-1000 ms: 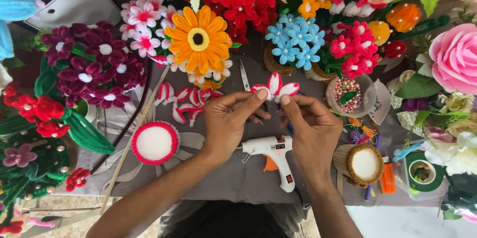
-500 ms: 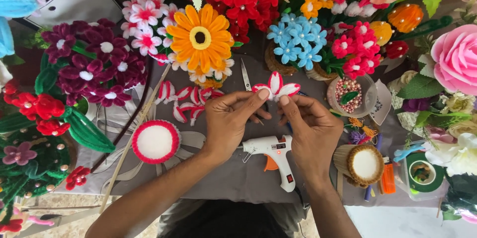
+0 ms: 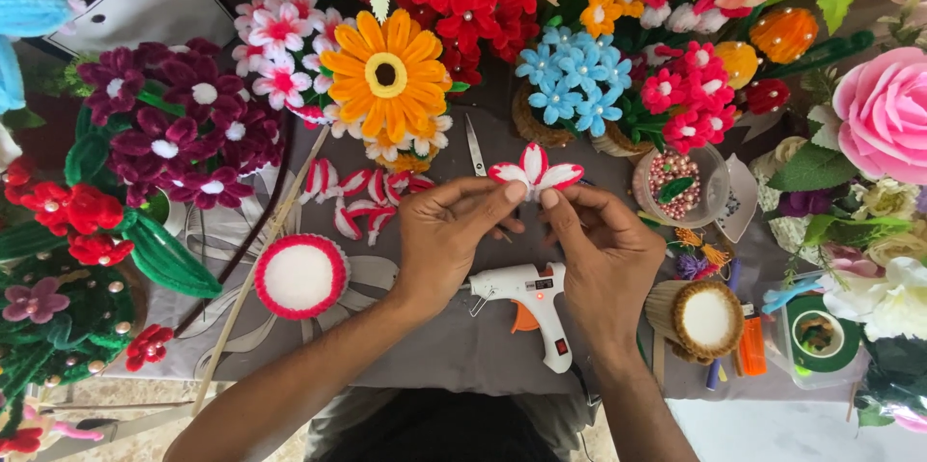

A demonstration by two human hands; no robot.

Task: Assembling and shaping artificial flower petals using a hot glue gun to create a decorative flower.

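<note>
left hand [image 3: 454, 230] + right hand [image 3: 599, 240] both pinch petal cluster [image 3: 534, 173] at base | mid-desk | light, soft, crushable; grip base only

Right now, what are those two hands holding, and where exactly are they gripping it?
Both the left hand and right hand pinch a small cluster of red-and-white petals at its base, fingertips meeting beneath it.

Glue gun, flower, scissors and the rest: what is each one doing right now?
red-and-white petal cluster: pinched between both hands, held above the table.
left hand: fingertips gripping the cluster.
right hand: fingertips gripping the cluster.
glue gun: lying on the grey cloth, small red light lit.
scissors: lying flat, blades closed.
loose petals: scattered on the cloth.
bead bowl: upright, holding beads.
</note>
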